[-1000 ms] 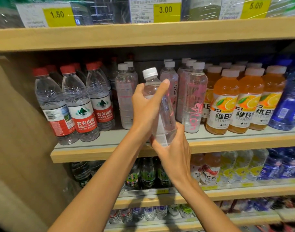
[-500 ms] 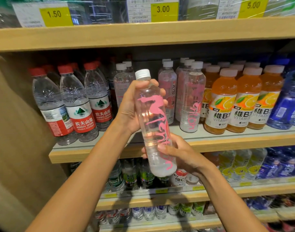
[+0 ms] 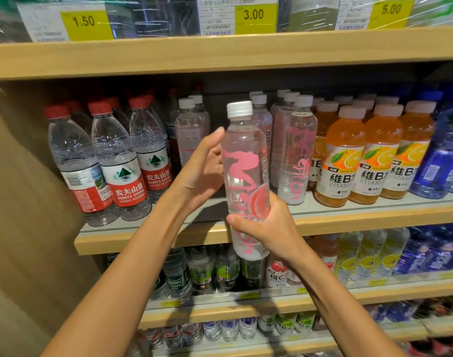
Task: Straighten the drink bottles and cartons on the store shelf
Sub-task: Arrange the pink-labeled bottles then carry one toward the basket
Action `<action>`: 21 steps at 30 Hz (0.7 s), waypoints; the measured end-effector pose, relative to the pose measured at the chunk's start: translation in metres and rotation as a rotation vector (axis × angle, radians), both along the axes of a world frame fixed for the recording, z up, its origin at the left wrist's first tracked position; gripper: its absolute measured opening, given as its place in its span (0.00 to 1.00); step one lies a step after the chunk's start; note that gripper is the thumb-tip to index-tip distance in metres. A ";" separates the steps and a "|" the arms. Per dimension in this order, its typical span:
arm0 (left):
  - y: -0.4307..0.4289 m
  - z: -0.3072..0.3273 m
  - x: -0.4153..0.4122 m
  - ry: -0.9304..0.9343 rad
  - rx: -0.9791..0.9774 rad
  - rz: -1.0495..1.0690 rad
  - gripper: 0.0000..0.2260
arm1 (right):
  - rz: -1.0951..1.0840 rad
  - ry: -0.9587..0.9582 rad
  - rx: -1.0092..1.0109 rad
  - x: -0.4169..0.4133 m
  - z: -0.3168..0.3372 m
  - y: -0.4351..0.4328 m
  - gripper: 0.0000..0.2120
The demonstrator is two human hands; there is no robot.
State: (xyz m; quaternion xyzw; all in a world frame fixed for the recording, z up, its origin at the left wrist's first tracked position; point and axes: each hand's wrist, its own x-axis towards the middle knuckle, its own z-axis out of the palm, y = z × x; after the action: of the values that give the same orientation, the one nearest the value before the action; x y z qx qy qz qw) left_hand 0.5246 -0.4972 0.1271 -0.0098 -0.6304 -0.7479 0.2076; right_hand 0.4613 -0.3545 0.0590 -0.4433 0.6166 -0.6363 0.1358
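A clear bottle [image 3: 242, 161] with pink lettering and a white cap is held upright in front of the middle shelf [image 3: 348, 222], its base below the shelf's front edge. My right hand [image 3: 265, 228] grips its lower part. My left hand [image 3: 203, 168] cups its upper left side, thumb up by the shoulder; the fingers behind the bottle are hidden. Behind it stand more clear pink-print bottles [image 3: 296, 150] in rows.
Red-capped water bottles [image 3: 122, 161] fill the shelf's left, orange vitamin drinks [image 3: 346, 155] and blue bottles [image 3: 441, 150] the right. A gap lies on the shelf behind my left hand. Price tags [image 3: 253, 16] line the shelf above. Lower shelves hold more drinks.
The bottle went from tilted to upright and turned, so its pink print faces me. It also shifted right. My left hand's fingers no longer wrap its front.
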 end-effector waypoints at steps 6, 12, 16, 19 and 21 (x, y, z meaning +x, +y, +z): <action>-0.025 -0.047 0.014 -0.041 -0.473 0.469 0.08 | -0.210 0.100 -0.081 -0.039 0.005 -0.014 0.20; -0.048 -0.095 0.031 -0.038 -1.584 0.612 0.19 | -0.261 0.118 -0.033 -0.067 -0.014 -0.032 0.29; -0.057 -0.107 0.031 0.024 -1.913 0.471 0.21 | -0.282 0.075 -0.015 -0.074 -0.023 -0.040 0.31; -0.058 -0.112 0.030 0.050 -1.958 0.454 0.21 | -0.336 0.126 0.005 -0.071 -0.026 -0.040 0.33; -0.057 -0.113 0.031 0.053 -1.951 0.462 0.20 | -0.443 0.193 -0.041 -0.063 -0.032 -0.038 0.33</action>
State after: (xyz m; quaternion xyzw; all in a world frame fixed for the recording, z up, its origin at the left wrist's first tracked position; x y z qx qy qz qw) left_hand 0.5561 -0.5541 0.0145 -0.0698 -0.9497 0.1551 0.2630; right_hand 0.3984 -0.3920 0.0272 -0.3586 0.6959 -0.6176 -0.0755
